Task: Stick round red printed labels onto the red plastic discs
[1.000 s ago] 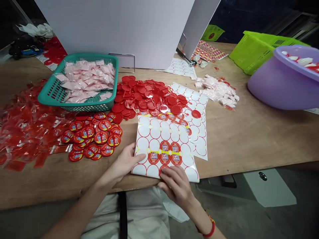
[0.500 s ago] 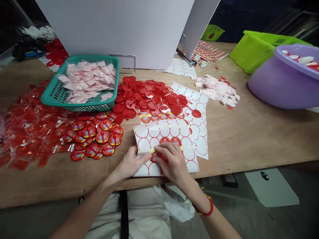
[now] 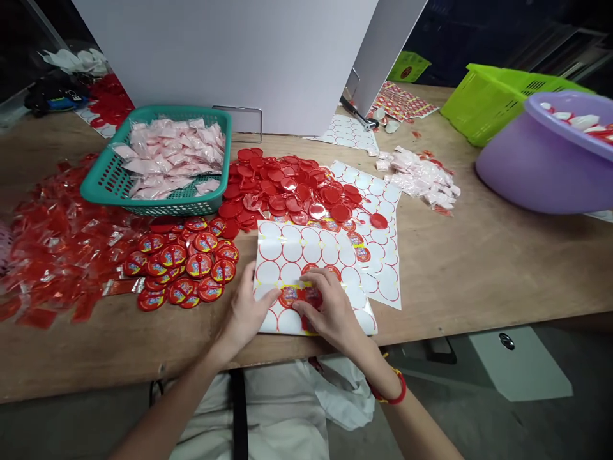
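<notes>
A white sticker sheet with red circle outlines and a few round red printed stickers lies near the front table edge. My left hand grips its left edge, thumb on top and fingers at the side. Over the sheet's middle, my right hand is curled, thumb and forefinger closed around a round red sticker, partly hidden by the fingers. Beyond the sheet is a heap of red round plastic pieces with thin handles. Left of my left hand lie several such pieces bearing printed stickers.
A green basket holds pale pink packets. Red clear packets cover the left side. More sticker sheets lie to the right, with pale packets beyond. A purple basin and lime crate stand at right; a white panel stands behind.
The sheet's left part, bent up before, now lies flatter. My left thumb has drawn back slightly left from the right fingers, uncovering a red sticker between the hands.
</notes>
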Available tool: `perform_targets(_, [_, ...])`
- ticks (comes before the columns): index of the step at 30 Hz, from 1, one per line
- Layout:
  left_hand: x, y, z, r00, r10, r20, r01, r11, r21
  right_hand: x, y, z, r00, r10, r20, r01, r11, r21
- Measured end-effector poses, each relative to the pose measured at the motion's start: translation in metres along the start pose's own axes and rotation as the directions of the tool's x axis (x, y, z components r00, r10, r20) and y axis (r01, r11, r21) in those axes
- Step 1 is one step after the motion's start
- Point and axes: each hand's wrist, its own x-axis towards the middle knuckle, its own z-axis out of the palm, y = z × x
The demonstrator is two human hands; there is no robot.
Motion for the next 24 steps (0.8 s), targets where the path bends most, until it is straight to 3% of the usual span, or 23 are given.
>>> perform_targets(3, [0.003,-0.01,-0.006,0.994,-0.046,-0.099,0.039,0.997,-0.067,-0.014,0.016,-0.008,0.967,0.152,-0.205,-0.166,0.985,-0.053])
perform_targets(5, [0.005,-0.012,-0.009,0.995,-0.042,-0.089,0.029,0.989,-0.144,-0.026,0.026,-0.019,0.873,0.362,-0.325,-0.375,0.927,0.026])
perform_targets(7, [0.007,-0.01,-0.01,0.996,-0.024,-0.09,0.003,0.973,-0.23,-0.035,0.033,-0.029,0.77,0.583,-0.26,-0.528,0.811,0.253])
perform_targets(9, [0.01,-0.005,-0.009,0.996,-0.029,-0.084,0.003,0.954,-0.3,-0.04,0.033,-0.037,0.701,0.708,-0.088,-0.583,0.64,0.5])
perform_targets(11, [0.012,0.0,-0.009,0.996,-0.073,-0.047,0.052,0.935,-0.351,-0.041,0.028,-0.042,0.656,0.755,0.0,-0.553,0.48,0.681])
perform_targets(14, [0.006,0.006,-0.014,0.991,-0.134,-0.027,0.115,0.926,-0.36,-0.039,0.02,-0.044,0.568,0.821,-0.055,-0.431,0.354,0.83])
perform_targets(17, [-0.009,0.007,-0.021,0.988,0.043,-0.151,-0.064,0.989,-0.135,-0.037,0.017,-0.043,0.487,0.868,-0.094,-0.356,0.296,0.886])
perform_targets(19, [-0.019,0.006,-0.024,0.974,0.169,-0.151,-0.159,0.985,0.071,-0.037,0.016,-0.043,0.457,0.882,-0.109,-0.326,0.281,0.903])
perform_targets(20, [-0.022,0.005,-0.025,0.977,0.176,-0.124,-0.16,0.979,0.125,-0.037,0.015,-0.042,0.447,0.885,-0.129,-0.308,0.288,0.907])
perform_targets(22, [-0.024,0.004,-0.023,0.992,0.103,-0.075,-0.093,0.988,0.12,-0.038,0.013,-0.04,0.427,0.883,-0.195,-0.271,0.331,0.904])
perform_targets(24, [-0.022,0.005,-0.02,0.998,0.008,-0.059,-0.007,1.0,0.009,-0.04,0.013,-0.036,0.412,0.87,-0.271,-0.252,0.395,0.883])
